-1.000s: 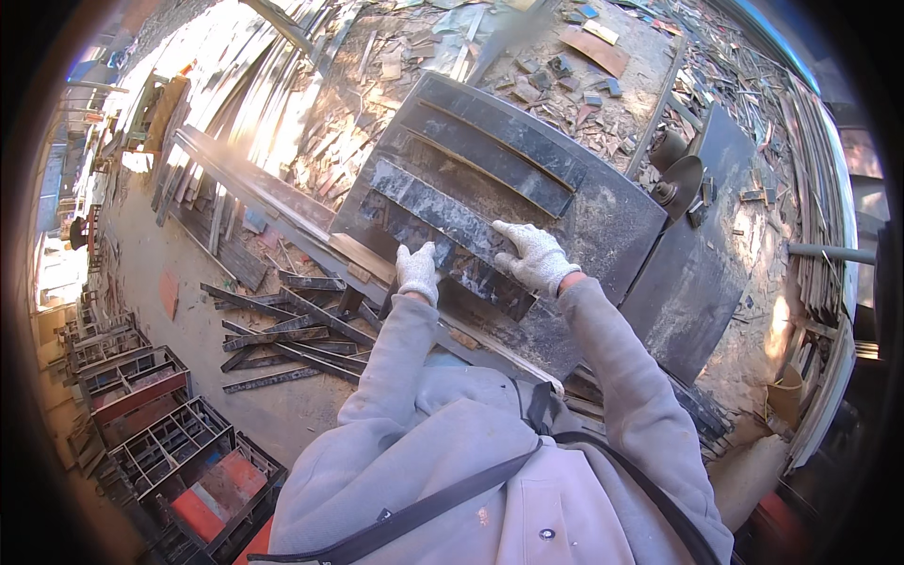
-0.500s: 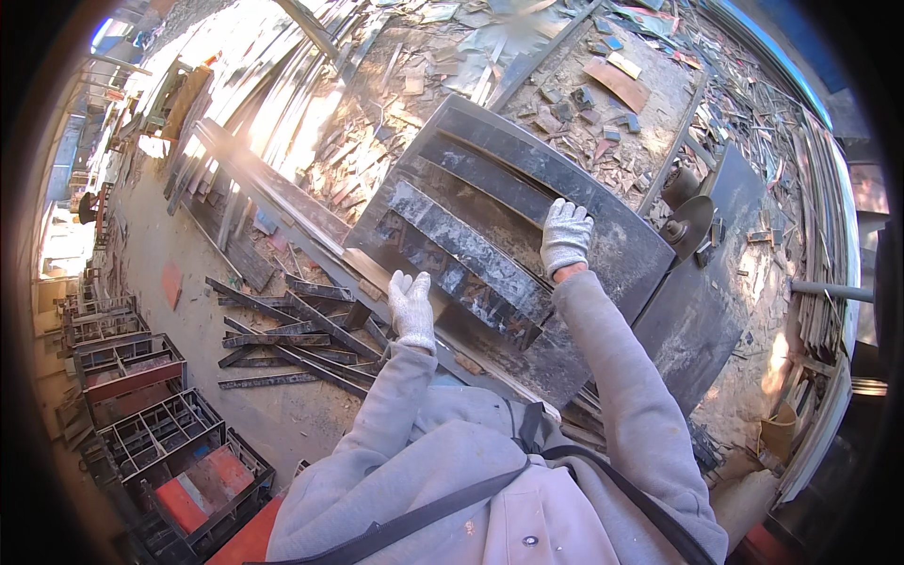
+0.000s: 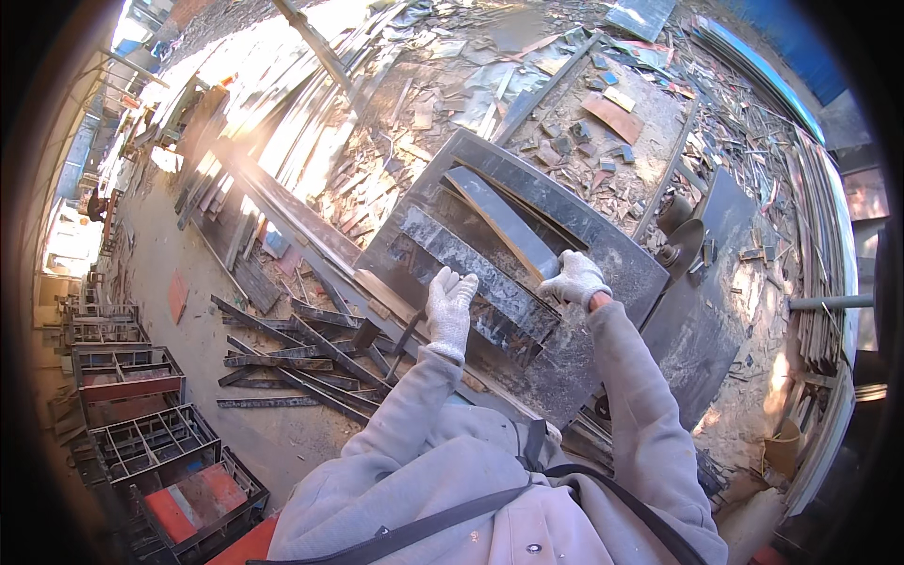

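My gloved right hand (image 3: 576,280) is closed on the near end of a grey-brown wooden plank (image 3: 499,218), its thumb at the end's side. The plank lies at an angle over a dark work table (image 3: 621,273). Beside it is a longer, paint-spattered board (image 3: 471,268) on the same table. My gloved left hand (image 3: 449,309) hovers over the table's near left edge, its fingers raised and partly bent, with nothing visible in them. Close by its wrist, a thin dark strip (image 3: 405,347) slants down toward a pile of dark strips (image 3: 301,353).
A round saw blade (image 3: 689,242) stands upright at the table's right. Offcuts (image 3: 603,155) litter the ground beyond, and long boards (image 3: 819,254) are stacked at far right. Black metal frames (image 3: 155,433) stand at lower left. A pole (image 3: 325,52) slants in at the top.
My right hand has moved nearer and now grips the plank's end; the plank has swung out from beside its neighbour. My left hand has moved right. A dark strip now shows beside it.
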Tool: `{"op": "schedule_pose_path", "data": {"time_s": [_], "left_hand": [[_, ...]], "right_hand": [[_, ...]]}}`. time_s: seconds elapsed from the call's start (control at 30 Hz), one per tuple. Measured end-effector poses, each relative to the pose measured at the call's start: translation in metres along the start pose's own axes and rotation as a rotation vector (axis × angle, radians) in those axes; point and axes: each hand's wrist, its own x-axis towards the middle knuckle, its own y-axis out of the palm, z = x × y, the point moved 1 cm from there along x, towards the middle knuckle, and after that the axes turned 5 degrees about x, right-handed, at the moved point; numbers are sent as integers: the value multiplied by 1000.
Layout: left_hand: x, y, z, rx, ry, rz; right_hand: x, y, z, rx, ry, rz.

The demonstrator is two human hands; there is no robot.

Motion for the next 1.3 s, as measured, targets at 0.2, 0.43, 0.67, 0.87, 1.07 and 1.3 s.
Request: {"op": "schedule_pose_path", "data": {"time_s": [0.2,0.43,0.67,0.87,1.07,1.3], "left_hand": [[-19,84,-48,-187,-182,398],[-160,164,-50,-57,-81,585],[-264,167,-31,-118,113,942],[-301,167,-29,-173,-13,1071],[-310,174,-24,-139,-75,1121],[-306,185,-22,-106,-150,1125]], "right_hand": [[-174,-5,-58,748,-31,164],[-324,64,-87,465,47,-268],[-400,120,-122,449,145,-635],[-439,100,-106,439,132,-690],[-449,114,-116,593,182,-720],[-448,114,-121,674,274,-678]]}}
